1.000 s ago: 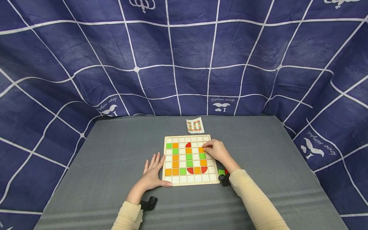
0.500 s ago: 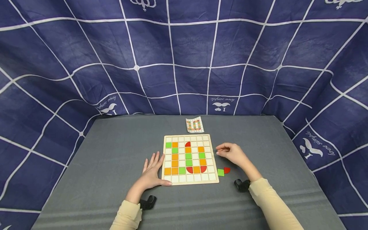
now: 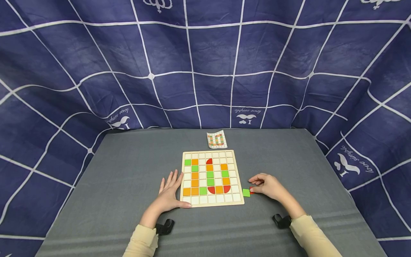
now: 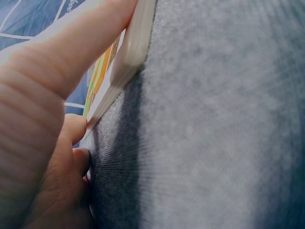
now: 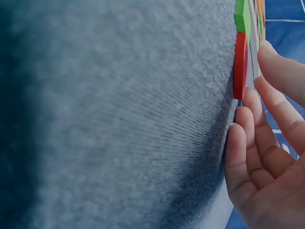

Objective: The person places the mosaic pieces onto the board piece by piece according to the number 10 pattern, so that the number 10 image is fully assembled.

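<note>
A wooden grid board (image 3: 220,199) lies on the grey cloth, with orange and green square tiles and red quarter-round tiles set in its cells. My left hand (image 3: 170,195) rests at its lower left corner, thumb over the near edge and fingers spread along the left side. Right of the board, my right hand (image 3: 269,186) is low over a loose red quarter-round tile (image 5: 240,67). In the right wrist view the thumb and fingertips are close beside that tile, with a gap between them. A loose green square tile (image 3: 246,192) adjoins the red one.
Beyond the board's far edge lies a small paper card (image 3: 217,139) printed with a coloured grid pattern. A dark blue curtain (image 3: 212,64) with white lines hangs behind and around the grey table (image 3: 144,153). Each wrist wears a black camera.
My right hand has left the upper right of the board and come right and toward me, down to the loose red tile. The left hand stays in place.
</note>
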A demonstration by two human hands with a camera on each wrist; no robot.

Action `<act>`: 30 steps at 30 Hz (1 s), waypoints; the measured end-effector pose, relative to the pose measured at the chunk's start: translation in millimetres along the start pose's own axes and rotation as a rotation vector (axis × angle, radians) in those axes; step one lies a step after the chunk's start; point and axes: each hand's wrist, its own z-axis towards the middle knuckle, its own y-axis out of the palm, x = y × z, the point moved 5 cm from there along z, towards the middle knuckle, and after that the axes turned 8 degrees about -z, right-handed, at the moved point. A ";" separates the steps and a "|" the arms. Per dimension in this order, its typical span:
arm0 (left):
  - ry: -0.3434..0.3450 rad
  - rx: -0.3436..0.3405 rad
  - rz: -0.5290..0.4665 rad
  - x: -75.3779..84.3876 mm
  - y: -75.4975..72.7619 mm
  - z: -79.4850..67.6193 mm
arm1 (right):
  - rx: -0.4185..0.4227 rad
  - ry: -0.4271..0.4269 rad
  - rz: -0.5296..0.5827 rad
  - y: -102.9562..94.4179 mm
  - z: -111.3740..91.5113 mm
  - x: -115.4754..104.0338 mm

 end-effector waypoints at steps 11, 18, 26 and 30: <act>-0.010 -0.002 0.008 -0.9 0.3 -1.2 | 0.001 -0.022 -0.080 4.6 -0.4 -1.1; -0.006 0.004 0.004 -0.7 0.8 -0.5 | 0.015 -0.024 -0.075 4.9 -4.8 -1.2; -0.002 0.009 0.010 -0.9 0.5 0.2 | -0.003 -0.064 0.004 5.3 -8.8 -2.1; -0.002 0.009 0.001 0.2 0.4 0.4 | -0.032 -0.059 0.128 1.3 -7.1 -0.1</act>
